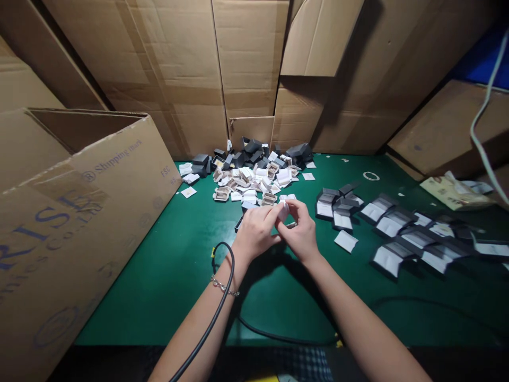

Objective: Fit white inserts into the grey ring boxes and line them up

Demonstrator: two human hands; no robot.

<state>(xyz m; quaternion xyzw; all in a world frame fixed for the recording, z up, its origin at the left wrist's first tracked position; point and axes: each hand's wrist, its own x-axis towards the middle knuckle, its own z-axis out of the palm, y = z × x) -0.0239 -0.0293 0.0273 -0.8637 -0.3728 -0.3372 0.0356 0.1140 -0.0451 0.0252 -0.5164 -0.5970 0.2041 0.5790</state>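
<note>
My left hand and my right hand meet over the middle of the green table. Between their fingertips is a small white box insert, mostly covered by the fingers. A dark small box shows partly beside my left hand, its rest hidden. Just beyond my hands lies a heap of white box inserts, with a pile of small black boxes behind it. On the right, several open black boxes with white linings stand in rows. A loose white insert lies near my right hand.
A large open carton takes up the left side. Stacked cardboard boxes wall off the back of the green table. A black cable crosses my left forearm. A white ring and a yellowish packet lie at right.
</note>
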